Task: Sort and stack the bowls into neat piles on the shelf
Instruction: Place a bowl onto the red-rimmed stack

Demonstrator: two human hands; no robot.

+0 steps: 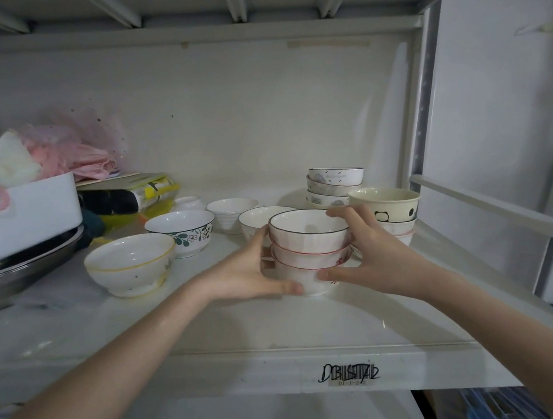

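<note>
White glazed bowls sit loose along the shelf toward its left edge: a yellow-rimmed bowl, then a leaf-patterned bowl. Nearer the front edge, right of the middle, our left hand and right hand clasp a three-bowl stack from both sides, probably to steady it. Just beside it, toward the right edge, stands a panda-bowl pile.
</note>
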